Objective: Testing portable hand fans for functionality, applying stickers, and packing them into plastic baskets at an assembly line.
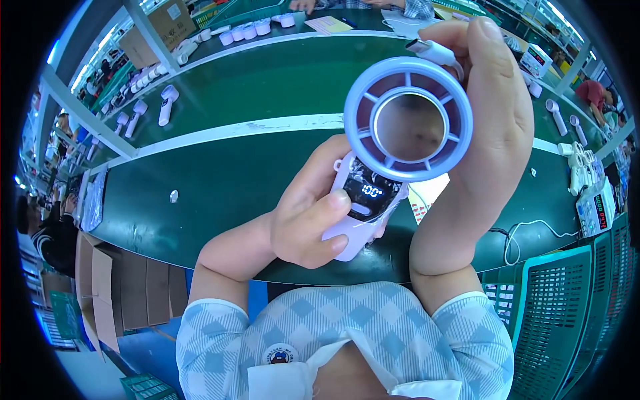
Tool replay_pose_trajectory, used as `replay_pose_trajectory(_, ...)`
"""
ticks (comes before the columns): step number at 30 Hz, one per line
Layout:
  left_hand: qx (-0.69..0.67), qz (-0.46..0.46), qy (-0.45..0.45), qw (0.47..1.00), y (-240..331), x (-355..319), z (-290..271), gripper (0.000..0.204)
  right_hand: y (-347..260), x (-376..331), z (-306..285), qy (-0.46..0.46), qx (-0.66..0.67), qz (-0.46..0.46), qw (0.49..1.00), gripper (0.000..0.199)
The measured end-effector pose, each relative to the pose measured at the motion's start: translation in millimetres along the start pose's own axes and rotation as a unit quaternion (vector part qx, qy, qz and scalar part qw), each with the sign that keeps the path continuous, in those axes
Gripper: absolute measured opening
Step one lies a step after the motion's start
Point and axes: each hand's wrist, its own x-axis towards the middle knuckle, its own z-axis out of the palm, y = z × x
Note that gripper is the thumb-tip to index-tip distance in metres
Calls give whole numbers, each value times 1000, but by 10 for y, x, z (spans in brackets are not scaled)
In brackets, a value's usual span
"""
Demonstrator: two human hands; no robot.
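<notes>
A purple handheld fan (383, 168) is held up in front of me by its handle. My left hand (307, 217) is wrapped round that handle, the thumb lying beside the button under a black panel with a lit display. The fan's round head faces up toward me, with a shiny disc in its middle. My right hand (497, 120) is raised at the right of the head. Between its thumb and fingers is a white cable plug (433, 52) with a metal tip, just above the fan's ring and pointing left. The cable behind it is mostly hidden.
Below the fan is a dark green bench (213, 200). A raised shelf (267, 80) carries several fans (169, 103). A power supply (595, 208) with a loose white cable (512, 240) stands right, above green crates (553, 300). Cardboard boxes (130, 287) stand left. Other people work beyond.
</notes>
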Motion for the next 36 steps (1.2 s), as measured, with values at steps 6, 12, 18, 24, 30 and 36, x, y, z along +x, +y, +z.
replay_pose_trajectory(6,108,30,42,993,-31,-5,20,59,58,24,-67,-67,-46,-5,997,34)
replay_pose_trajectory(12,255,100,51,960,-85,-42,-4,61,69,23,-116,-153,-63,-27,986,37)
replay_pose_trajectory(18,264,101,52,958,-60,-33,12,62,25,2,-64,-144,-60,2,988,38)
replay_pose_trajectory(24,257,106,60,959,-93,0,18,63,65,10,-63,-138,-74,-10,988,37)
replay_pose_trajectory(30,195,120,68,971,-98,33,59,64,72,12,-60,-136,-83,-4,987,35)
replay_pose_trajectory(36,208,122,50,969,-129,22,27,64,69,11,-69,-140,-100,3,985,34)
